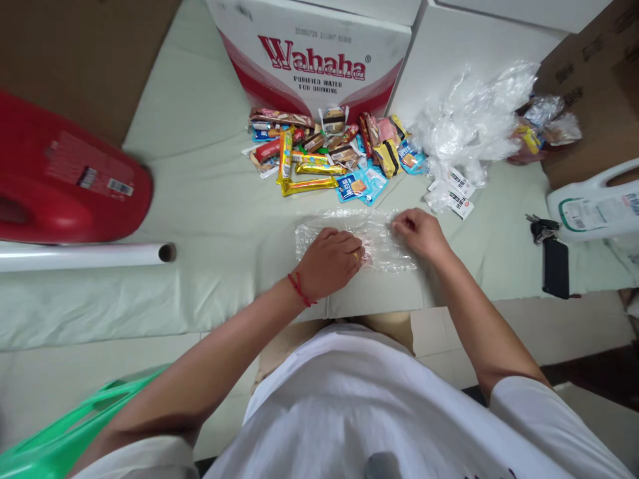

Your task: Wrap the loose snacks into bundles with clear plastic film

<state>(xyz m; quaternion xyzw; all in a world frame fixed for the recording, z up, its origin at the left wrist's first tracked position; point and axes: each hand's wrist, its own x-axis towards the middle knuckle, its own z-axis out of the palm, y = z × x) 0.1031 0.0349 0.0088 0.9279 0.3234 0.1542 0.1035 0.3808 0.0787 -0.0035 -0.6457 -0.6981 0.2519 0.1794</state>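
Plastic packaging (392, 247): lay beneath flattened left hand (332, 261)
Right hand (420, 233): was curled narrow, grip unclear
Snacks (317, 168): lay beyond both hands

A pale green cloth (200, 179) covers the table. On the left lies a red jug (74, 173) with a printed label, and just nearer, a white roll (84, 256) with its hollow end facing right. At the far side stands a red-and-white Wahaha water carton (319, 66) — a white box (434, 60) beside it — with brown cardboard (74, 53) at far left and a brown carton (599, 86) at far right. Near the right edge sit a white bottle (599, 207), keys (543, 230) and a flat black object (556, 267). Something green (64, 426) shows at near left.
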